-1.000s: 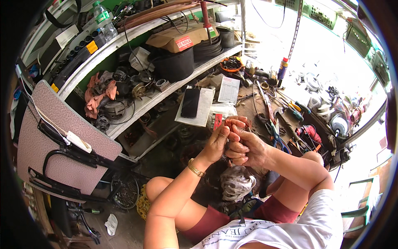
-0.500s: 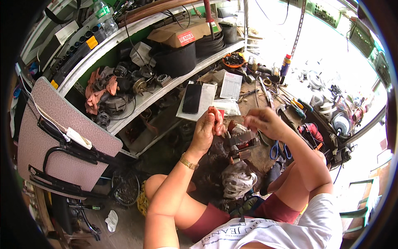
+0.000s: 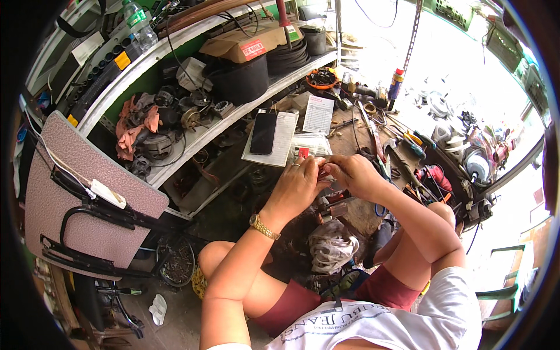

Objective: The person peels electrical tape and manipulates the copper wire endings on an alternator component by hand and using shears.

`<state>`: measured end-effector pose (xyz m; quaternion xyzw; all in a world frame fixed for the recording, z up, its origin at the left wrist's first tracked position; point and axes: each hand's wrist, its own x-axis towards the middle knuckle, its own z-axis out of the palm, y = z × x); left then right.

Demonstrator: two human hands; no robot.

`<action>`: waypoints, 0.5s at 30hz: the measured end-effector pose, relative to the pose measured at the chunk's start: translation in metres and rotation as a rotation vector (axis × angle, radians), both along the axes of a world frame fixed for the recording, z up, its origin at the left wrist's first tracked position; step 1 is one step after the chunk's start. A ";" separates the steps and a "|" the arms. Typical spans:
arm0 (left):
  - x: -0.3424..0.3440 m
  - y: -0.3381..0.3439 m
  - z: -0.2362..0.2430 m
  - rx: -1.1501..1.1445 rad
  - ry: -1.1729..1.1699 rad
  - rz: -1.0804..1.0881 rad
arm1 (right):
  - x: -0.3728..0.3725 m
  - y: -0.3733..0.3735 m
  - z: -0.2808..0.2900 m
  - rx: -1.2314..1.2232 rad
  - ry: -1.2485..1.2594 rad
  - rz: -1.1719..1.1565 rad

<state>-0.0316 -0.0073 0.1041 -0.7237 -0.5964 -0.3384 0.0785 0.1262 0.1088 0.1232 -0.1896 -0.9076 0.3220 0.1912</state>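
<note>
My left hand [image 3: 296, 185], with a gold watch [image 3: 264, 227] on its wrist, meets my right hand [image 3: 357, 175] over the near edge of the cluttered work surface. The fingers of both are pinched together at the fingertips. What lies between them is too small and too covered to make out. Just under the hands stands a grey and copper-coloured metal part [image 3: 333, 210], partly hidden by them. Nearer to me is a bunched whitish cloth [image 3: 332, 248]. Beyond my left hand, a black phone [image 3: 263, 133] rests on a paper pad [image 3: 284, 137], beside a printed form [image 3: 318, 114].
Hand tools, including a hammer [image 3: 402, 154] and pliers [image 3: 413, 140], crowd the right side, near a spray can [image 3: 396, 84]. At left are a shelf [image 3: 204, 137] of motor parts, a black tub [image 3: 239, 79] and a folded speckled-top table [image 3: 87, 192]. White plastic parts [image 3: 440, 105] lie far right.
My hands, apart half a second ago, have come together at the fingertips. The right hand moved left and the left hand turned, its back now showing. The view has shifted slightly.
</note>
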 end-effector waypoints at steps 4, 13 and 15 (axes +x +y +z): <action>-0.004 -0.002 0.002 -0.024 0.074 0.013 | -0.003 -0.005 0.001 -0.206 0.041 0.026; -0.010 -0.014 0.007 -0.553 -0.861 -0.503 | 0.005 0.006 -0.007 0.168 0.242 0.412; -0.014 -0.016 0.006 -0.716 -1.028 -0.553 | 0.006 0.003 -0.016 0.082 0.185 0.374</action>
